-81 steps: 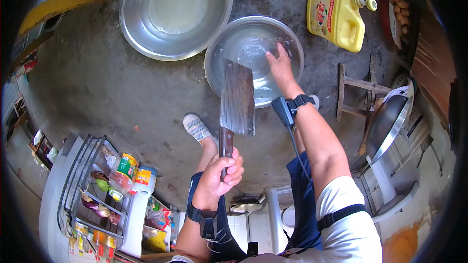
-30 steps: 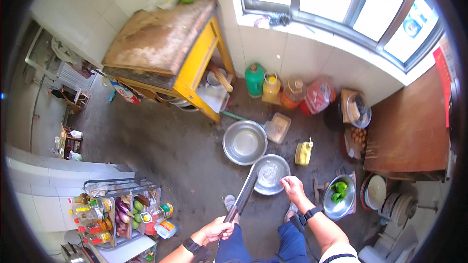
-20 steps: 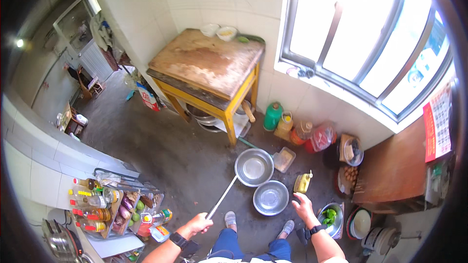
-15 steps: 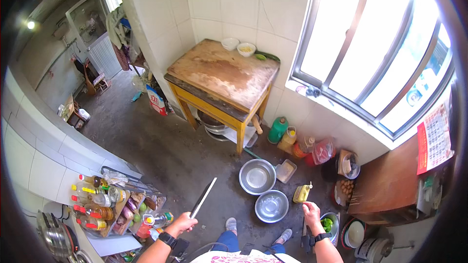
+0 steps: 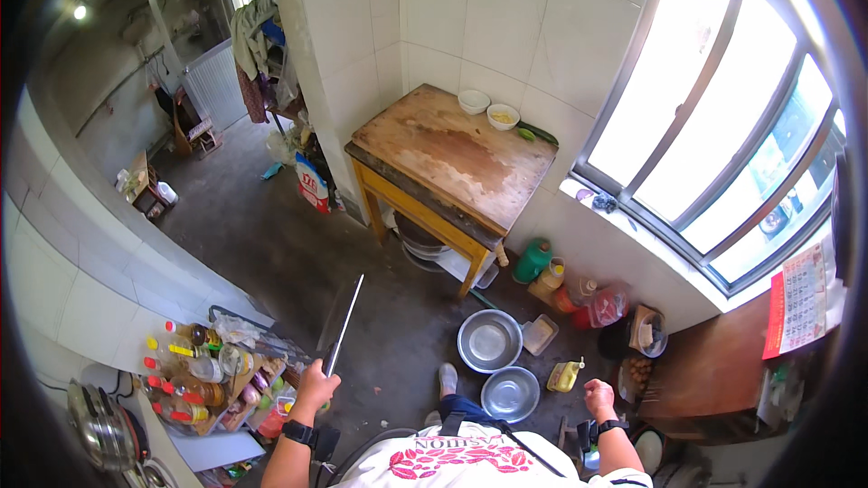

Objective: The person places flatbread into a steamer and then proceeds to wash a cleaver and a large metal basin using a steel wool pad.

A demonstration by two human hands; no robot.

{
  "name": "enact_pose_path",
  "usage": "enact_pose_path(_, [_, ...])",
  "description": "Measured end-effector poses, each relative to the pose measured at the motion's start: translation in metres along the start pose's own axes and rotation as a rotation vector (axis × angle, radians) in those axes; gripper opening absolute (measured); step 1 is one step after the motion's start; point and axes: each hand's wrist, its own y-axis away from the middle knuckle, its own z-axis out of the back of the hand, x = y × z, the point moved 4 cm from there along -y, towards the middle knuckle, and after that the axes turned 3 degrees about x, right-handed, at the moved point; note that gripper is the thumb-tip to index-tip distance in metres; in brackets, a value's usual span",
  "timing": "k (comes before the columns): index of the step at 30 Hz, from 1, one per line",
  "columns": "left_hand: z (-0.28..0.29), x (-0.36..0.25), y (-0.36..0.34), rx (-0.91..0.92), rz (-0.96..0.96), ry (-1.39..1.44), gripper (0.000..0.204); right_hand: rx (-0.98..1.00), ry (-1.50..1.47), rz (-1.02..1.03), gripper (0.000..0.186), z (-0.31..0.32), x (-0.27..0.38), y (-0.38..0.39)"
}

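Note:
My left hand is wrapped round the handle of a kitchen knife. Its broad blade points away from me over the dark floor, a bright edge along one side. On the right, my right hand is curled into a fist with nothing showing in it. Nearest to that fist is a yellow jug on the floor. Farther ahead, a wooden table with a stained top carries two white bowls, one with yellowish pieces in it. Beside them lies a green cucumber with a shorter green piece.
Two metal basins and a small plastic tub sit on the floor ahead. Bottles, one a green jug, line the wall under the window. A shelf of oil bottles stands left, a brown cabinet right.
The view has shifted, and the table now appears lower and farther right. My left hand has moved left with the knife, which points more steeply away. The green vegetables near my right hand no longer show.

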Motion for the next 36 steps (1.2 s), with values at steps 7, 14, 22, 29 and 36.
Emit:
enact_pose_path(7, [0.045,-0.099,-0.078,-0.202,-0.211,-0.259,0.027,0.068,0.057,-0.033,0.019,-0.047,0.022,-0.089])
enact_pose_path(14, [0.079,-0.195,-0.177,-0.366,-0.317,-0.501,0.022,0.109,-0.178,-0.145,0.019,-0.094,0.064,-0.146])
enact_pose_path(22, [0.08,-0.283,-0.325,-0.37,-0.499,-0.596,0.02,0.063,-0.272,-0.309,0.018,-0.092,0.082,-0.164])
enact_pose_path(29, [0.073,-0.34,-0.449,-0.355,-0.625,-0.703,0.031,-0.083,-0.224,-0.591,0.02,-0.081,0.119,-0.102])
enact_pose_path(36, [0.057,-0.369,-0.543,-0.269,-0.771,-0.691,0.03,-0.066,-0.214,-0.806,0.02,-0.095,0.184,-0.019])
